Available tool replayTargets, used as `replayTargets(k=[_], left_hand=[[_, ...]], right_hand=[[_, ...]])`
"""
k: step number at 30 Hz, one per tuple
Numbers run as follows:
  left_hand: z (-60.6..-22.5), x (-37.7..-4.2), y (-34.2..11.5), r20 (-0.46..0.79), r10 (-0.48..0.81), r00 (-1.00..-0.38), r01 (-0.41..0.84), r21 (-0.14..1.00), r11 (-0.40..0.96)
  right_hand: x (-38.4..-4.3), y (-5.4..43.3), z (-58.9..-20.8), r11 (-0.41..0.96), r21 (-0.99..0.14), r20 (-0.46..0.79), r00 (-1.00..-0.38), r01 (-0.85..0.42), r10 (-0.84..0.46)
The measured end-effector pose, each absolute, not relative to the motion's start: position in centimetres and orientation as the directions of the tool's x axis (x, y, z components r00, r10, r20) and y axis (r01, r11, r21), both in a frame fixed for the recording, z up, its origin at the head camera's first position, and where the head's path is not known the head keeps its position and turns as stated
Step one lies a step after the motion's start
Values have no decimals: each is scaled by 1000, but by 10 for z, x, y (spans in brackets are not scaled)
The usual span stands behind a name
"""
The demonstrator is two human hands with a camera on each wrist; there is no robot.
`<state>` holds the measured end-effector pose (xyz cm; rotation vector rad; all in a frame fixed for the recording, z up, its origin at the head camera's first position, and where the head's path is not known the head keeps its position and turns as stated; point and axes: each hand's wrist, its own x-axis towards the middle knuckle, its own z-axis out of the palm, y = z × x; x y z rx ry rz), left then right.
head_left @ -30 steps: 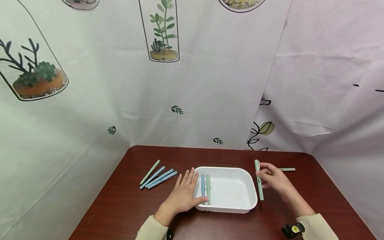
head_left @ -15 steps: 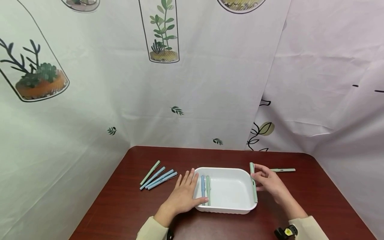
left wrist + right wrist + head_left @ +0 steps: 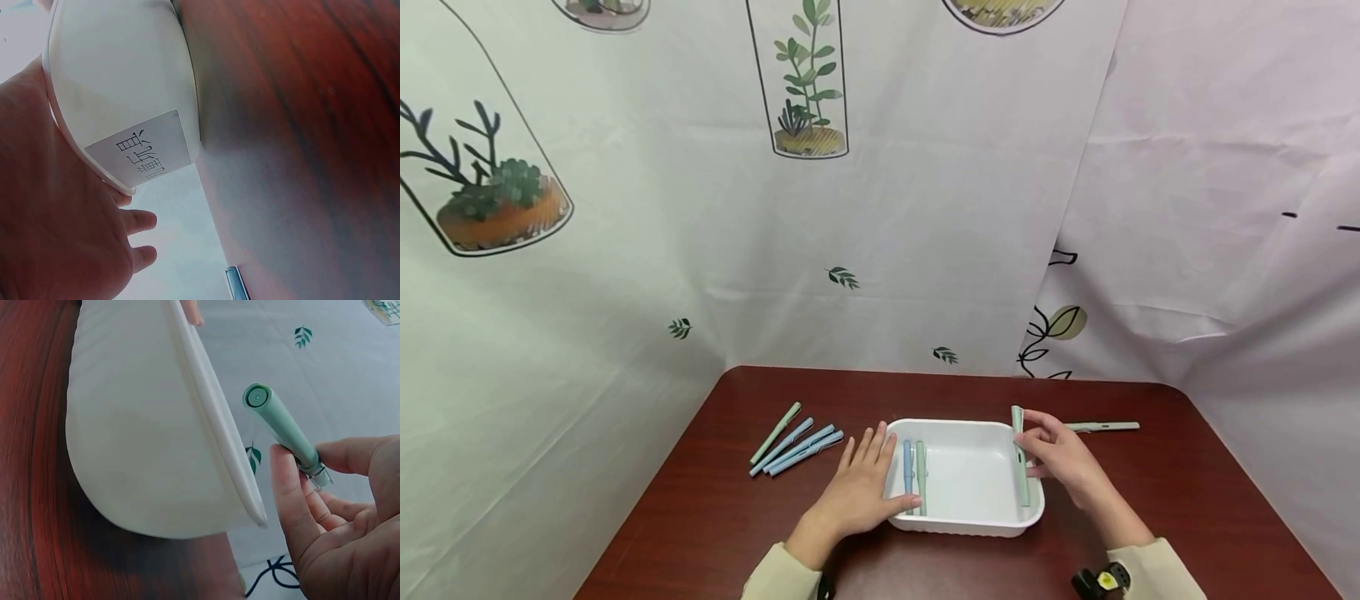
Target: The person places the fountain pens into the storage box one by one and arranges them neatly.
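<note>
My right hand (image 3: 1063, 458) pinches a light green pen (image 3: 1021, 467) between thumb and fingers, over the right side of a white plastic tray (image 3: 958, 525). In the right wrist view the same green pen (image 3: 284, 425) points its round end toward the camera, above the rim of the tray (image 3: 219, 437). My left hand (image 3: 853, 487) rests with fingers spread on the tray's left rim. Inside the tray at its left lie a blue pen (image 3: 907, 467) and a green pen (image 3: 921, 479), side by side. A label (image 3: 144, 150) with printed characters shows on the tray's outer wall.
Left of the tray, a green pen (image 3: 775, 433) and several blue pens (image 3: 805, 446) lie on the dark red table (image 3: 685, 517). Another light pen (image 3: 1112, 426) lies behind the right hand. A printed cloth (image 3: 925, 208) hangs behind the table.
My right hand has moved left with the green pen, from beside the tray to above its right side. The left hand and the tray have stayed in place.
</note>
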<state>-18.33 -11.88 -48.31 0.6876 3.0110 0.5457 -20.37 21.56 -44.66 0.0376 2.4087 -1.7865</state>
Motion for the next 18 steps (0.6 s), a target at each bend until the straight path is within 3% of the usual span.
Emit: replayTargets(k=[18], left_hand=[[-485, -185, -119, 78, 418, -905, 419, 331, 846]], right_hand=[[-208, 184, -450, 249, -961, -143, -987, 119, -80]])
